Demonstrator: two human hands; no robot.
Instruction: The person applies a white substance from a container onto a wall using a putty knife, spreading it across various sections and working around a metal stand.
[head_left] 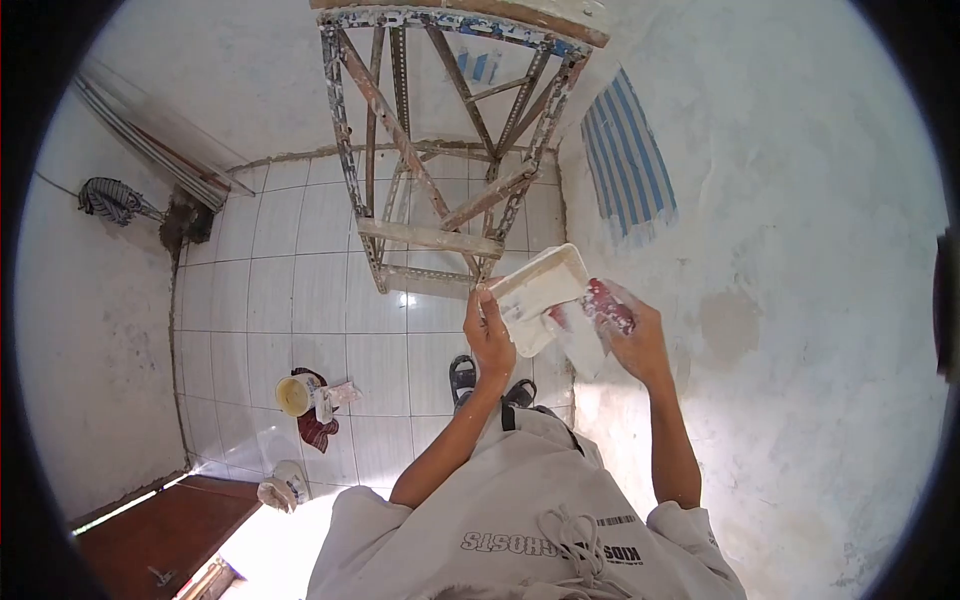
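Observation:
My left hand (489,335) grips the near left edge of a shallow white tray (540,288), its thumb up over the rim. White paste coats the inside of the tray, which is tilted in front of me. In my right hand (637,338) is a putty knife (584,348) with a red, paste-spattered handle. Its pale, wide blade points down and left, overlapping the tray's right end in this view. White smears mark the fingers of the right hand.
A paint-splashed metal scaffold (430,237) stands ahead on the tiled floor (270,300). The right wall (780,250) bears a blue striped patch (630,155). On the floor at left sit a small bucket (294,395), a dark red cloth (318,432) and a white container (288,484).

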